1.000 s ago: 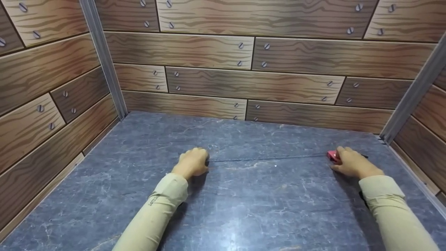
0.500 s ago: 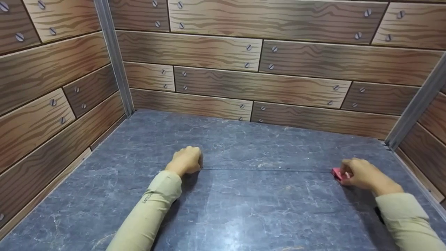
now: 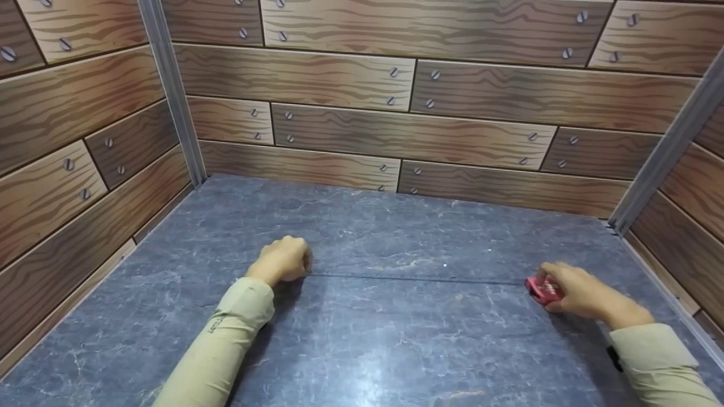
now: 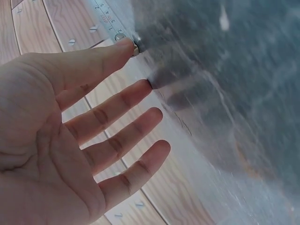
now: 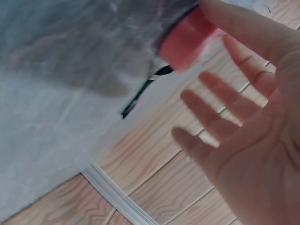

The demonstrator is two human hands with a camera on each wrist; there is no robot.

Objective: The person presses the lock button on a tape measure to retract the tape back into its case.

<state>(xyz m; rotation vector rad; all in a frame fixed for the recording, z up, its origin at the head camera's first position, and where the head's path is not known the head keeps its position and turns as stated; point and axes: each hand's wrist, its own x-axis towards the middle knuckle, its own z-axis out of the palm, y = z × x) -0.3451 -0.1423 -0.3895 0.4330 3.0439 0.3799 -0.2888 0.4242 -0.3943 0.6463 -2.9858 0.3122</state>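
A red tape measure case [image 3: 544, 291] stands on the marbled dark tabletop at the right, held by my right hand [image 3: 591, 297]. In the right wrist view a black strap [image 5: 138, 93] trails from the case [image 5: 187, 42]. From the case a thin blade [image 3: 418, 278] runs left across the tabletop to my left hand [image 3: 281, 260]. The left wrist view shows printed numbers on the blade [image 4: 110, 21], and the thumb and a mostly hidden index finger pinch its metal end. The other fingers [image 4: 133, 138] of that hand are spread loosely.
Wood-print panels [image 3: 339, 124] with printed screws wall the back and both sides of the tabletop [image 3: 367, 226]. Grey metal corner posts stand at the back left [image 3: 172, 96] and the back right [image 3: 662, 158].
My left hand has slid left with the blade's end. The right hand and case have come nearer to me and turned a little. A longer stretch of blade shows between the hands.
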